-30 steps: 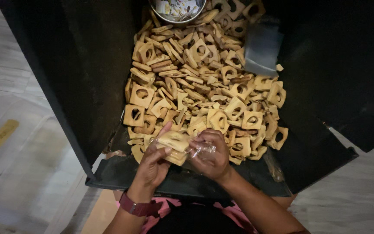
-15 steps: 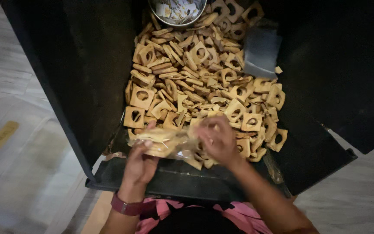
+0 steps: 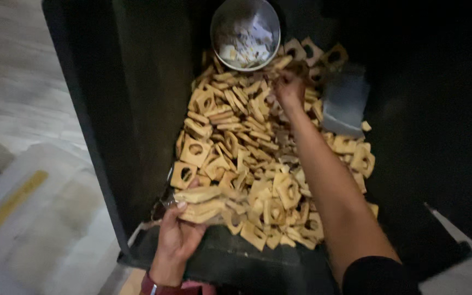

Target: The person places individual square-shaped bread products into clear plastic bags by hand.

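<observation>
A big heap of tan square pieces with holes in the middle fills a black tray. My left hand is at the tray's near left and grips a stack of these square pieces in a clear bag. My right hand is stretched out to the far end of the heap, just below a round metal bowl that holds small white packets. The fingers of my right hand are blurred, and what they hold cannot be made out.
Tall black walls rise on both sides of the tray. A grey scoop-like piece lies on the heap at the far right. A pale floor with a yellow strip shows on the left.
My right hand has let go of the stack near the front and reached forward toward the bowl. My left hand keeps the bagged stack and has shifted a little to the left.
</observation>
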